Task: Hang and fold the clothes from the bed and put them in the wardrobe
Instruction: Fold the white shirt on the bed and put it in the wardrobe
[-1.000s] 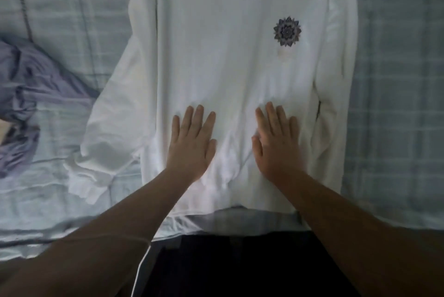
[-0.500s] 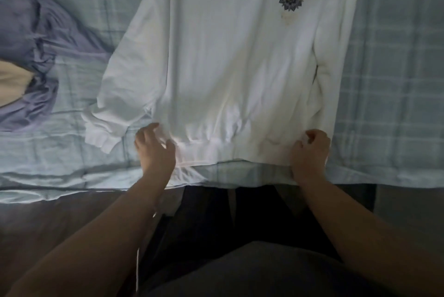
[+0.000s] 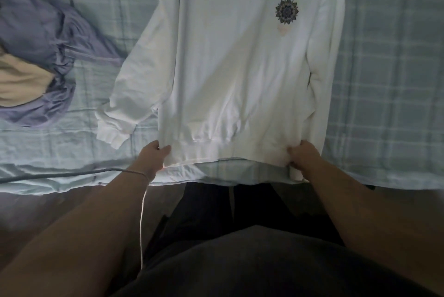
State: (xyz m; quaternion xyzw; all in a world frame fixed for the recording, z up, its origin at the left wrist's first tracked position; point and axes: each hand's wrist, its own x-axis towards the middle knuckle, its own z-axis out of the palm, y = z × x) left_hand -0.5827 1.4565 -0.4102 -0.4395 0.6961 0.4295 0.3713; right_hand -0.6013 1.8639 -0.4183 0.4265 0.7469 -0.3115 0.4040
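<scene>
A white long-sleeved sweatshirt [image 3: 235, 75] with a dark flower emblem on the chest lies flat, front up, on the bed [image 3: 384, 80]. Its hem reaches the bed's near edge. My left hand [image 3: 153, 159] pinches the hem's left corner. My right hand [image 3: 304, 158] pinches the hem's right corner. The left sleeve splays out to the side, and the right sleeve lies straight along the body. The collar is cut off by the top of the frame.
A crumpled lavender garment [image 3: 48, 56] with a beige piece [image 3: 21, 85] inside it lies on the bed at the left. The bed has a pale blue checked sheet. A thin cord [image 3: 141, 212] hangs by my left wrist. Brown floor shows below the bed edge.
My hands left the sweatshirt's front, where they lay flat, and slid down to the hem. They now grip its two lower corners.
</scene>
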